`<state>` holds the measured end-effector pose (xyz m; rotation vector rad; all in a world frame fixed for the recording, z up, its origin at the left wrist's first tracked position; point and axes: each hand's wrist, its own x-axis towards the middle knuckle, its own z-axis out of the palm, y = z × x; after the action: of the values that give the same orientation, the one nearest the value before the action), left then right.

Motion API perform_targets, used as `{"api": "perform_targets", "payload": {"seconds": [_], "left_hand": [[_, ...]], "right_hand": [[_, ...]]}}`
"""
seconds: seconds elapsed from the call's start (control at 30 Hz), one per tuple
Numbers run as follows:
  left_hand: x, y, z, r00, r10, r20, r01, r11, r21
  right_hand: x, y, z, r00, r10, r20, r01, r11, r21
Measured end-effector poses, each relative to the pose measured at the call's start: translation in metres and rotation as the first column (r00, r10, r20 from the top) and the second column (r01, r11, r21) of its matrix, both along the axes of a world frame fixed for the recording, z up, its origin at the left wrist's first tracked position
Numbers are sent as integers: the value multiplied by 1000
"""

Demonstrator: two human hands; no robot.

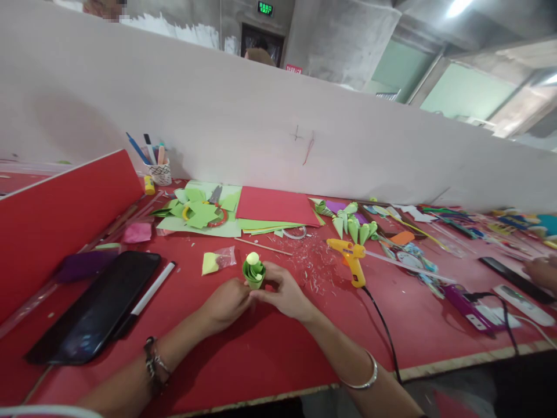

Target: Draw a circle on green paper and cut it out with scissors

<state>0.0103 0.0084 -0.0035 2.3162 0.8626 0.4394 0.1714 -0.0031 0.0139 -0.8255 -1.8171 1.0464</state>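
Phone: a black phone is lying at the near left of the table, a white marker just beside it.
Left hand: its fingers are closing on the base of the green paper cone.
Cone: it is standing upright between both hands, a pale yellow ball showing at its top.
Right hand: its fingers are pinching the cone's right side.
Glue gun: the yellow glue gun is lying right of the hands.
Small green cones: they are resting on the far side of the glue gun.
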Motion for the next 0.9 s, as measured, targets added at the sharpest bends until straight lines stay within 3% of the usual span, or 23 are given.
{"api": "perform_targets", "payload": {"seconds": [0.13, 0.3, 0.47, 0.67, 0.8, 0.9], "left_hand": [[0, -2, 4, 999, -14, 44, 16, 999, -46], [1, -4, 6, 988, 40, 147, -11, 981, -196], [-1, -3, 2, 966, 84, 243, -2, 948, -318], [-1, -4, 1, 964, 115, 242, -28, 942, -335], [-1, -3, 7, 949, 225, 220, -167, 952, -255], [-3, 0, 13, 885, 369, 285, -318, 925, -208]], "right_hand": [[-2, 1, -3, 996, -18, -88, 8, 993, -118], [-2, 4, -7, 982, -6, -189, -51, 954, -295], [1, 6, -10, 986, 21, -165, -72, 948, -311], [-1, 5, -8, 981, -73, -177, 8, 939, -343], [-1, 6, -6, 970, -143, -195, 69, 936, -344], [0, 6, -6, 974, -161, -160, 101, 937, -334]]}}
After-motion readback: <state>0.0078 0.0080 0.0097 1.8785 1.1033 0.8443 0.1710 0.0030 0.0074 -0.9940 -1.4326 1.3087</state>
